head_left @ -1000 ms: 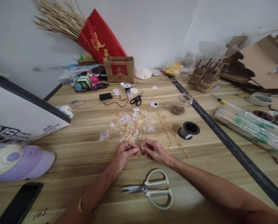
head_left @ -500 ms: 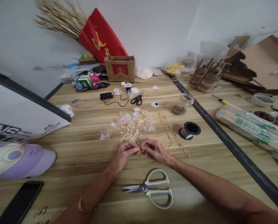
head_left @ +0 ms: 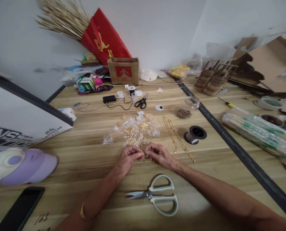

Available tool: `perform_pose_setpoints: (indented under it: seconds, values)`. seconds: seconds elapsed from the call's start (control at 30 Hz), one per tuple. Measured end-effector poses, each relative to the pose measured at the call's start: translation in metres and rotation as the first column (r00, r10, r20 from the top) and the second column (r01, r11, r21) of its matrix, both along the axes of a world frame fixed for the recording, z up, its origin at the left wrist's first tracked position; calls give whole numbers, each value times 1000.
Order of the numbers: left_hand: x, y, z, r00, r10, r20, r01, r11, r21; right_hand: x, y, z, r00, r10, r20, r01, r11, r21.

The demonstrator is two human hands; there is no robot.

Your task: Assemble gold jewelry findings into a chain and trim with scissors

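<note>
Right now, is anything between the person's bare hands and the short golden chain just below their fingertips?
Nothing visible stands between the left hand or right hand and the short golden chain; the large, pale-green-handled steel scissors lie nearer the wearer.

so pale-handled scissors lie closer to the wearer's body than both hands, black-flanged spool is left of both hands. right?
Spool side is wrong: in the head view the black-flanged spool is right of both the left hand and right hand. The pale-handled scissors do lie closer to the wearer's body.
</note>
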State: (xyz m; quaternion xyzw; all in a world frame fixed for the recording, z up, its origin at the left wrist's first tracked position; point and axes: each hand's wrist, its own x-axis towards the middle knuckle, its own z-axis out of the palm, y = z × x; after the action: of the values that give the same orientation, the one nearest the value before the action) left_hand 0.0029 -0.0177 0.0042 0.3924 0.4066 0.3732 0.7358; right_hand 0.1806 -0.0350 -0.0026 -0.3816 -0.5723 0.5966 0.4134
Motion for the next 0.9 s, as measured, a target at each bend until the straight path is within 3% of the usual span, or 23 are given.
perform_pose_setpoints:
  seconds: [0.9]
  values:
    - [1, 1, 1, 1000, -13, 8, 13, 1000, -4, 0, 1, 2, 1000, 18, -16, -17, 1000, 13]
